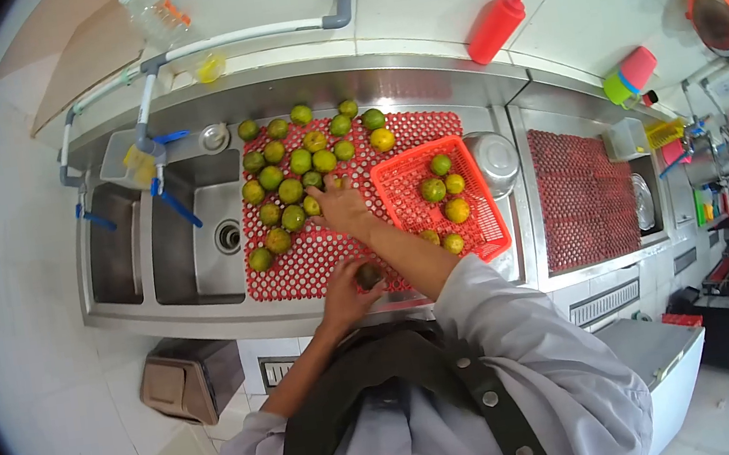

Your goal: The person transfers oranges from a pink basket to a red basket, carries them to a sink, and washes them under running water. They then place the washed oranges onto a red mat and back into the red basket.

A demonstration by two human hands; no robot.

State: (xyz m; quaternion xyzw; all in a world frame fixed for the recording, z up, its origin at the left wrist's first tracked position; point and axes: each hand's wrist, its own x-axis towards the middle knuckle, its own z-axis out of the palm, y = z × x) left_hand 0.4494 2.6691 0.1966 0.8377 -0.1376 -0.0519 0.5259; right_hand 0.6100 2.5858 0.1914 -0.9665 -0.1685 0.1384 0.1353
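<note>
Several green and yellow limes [291,190] lie spread on a red perforated mat [314,266] beside the sink. My right hand [342,206] reaches across the mat, fingers touching the limes near the red plastic basket [396,188], which holds several more limes [444,187]. Whether it grips one is hidden. Close to the counter's front edge, my left hand [347,292] is closed on one dark lime [369,275].
A steel double sink [202,249] with blue-handled taps lies left of the mat. A steel bowl [496,160] stands behind the basket, and a second red mat [582,199] lies to the right. A red squeeze bottle [495,29] lies on the ledge behind.
</note>
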